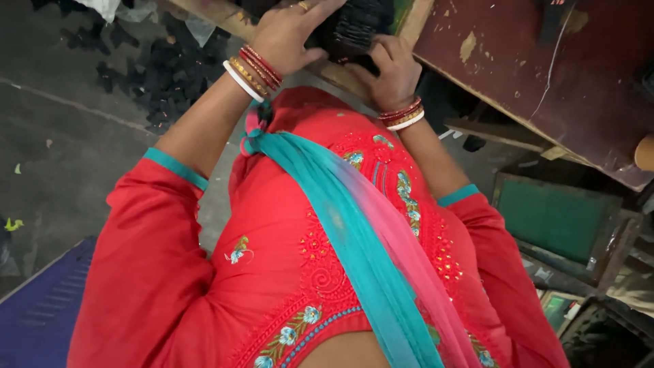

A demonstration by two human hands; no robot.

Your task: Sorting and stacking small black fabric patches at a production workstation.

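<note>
Both my hands hold a black ribbed stack of pieces (354, 27) at the top of the head view, over the edge of a wooden work table (545, 75). My left hand (289, 34) lies over the top and left side of the stack, fingers curled on it. My right hand (388, 71) grips it from below and the right. Each wrist wears red, gold and white bangles. My red embroidered tunic and a teal-pink scarf fill the lower half of the view.
A pile of black scraps (160, 75) lies on the grey floor at upper left. A green-faced wooden frame (552, 218) stands under the table at right. A blue ribbed mat (37, 313) sits at lower left.
</note>
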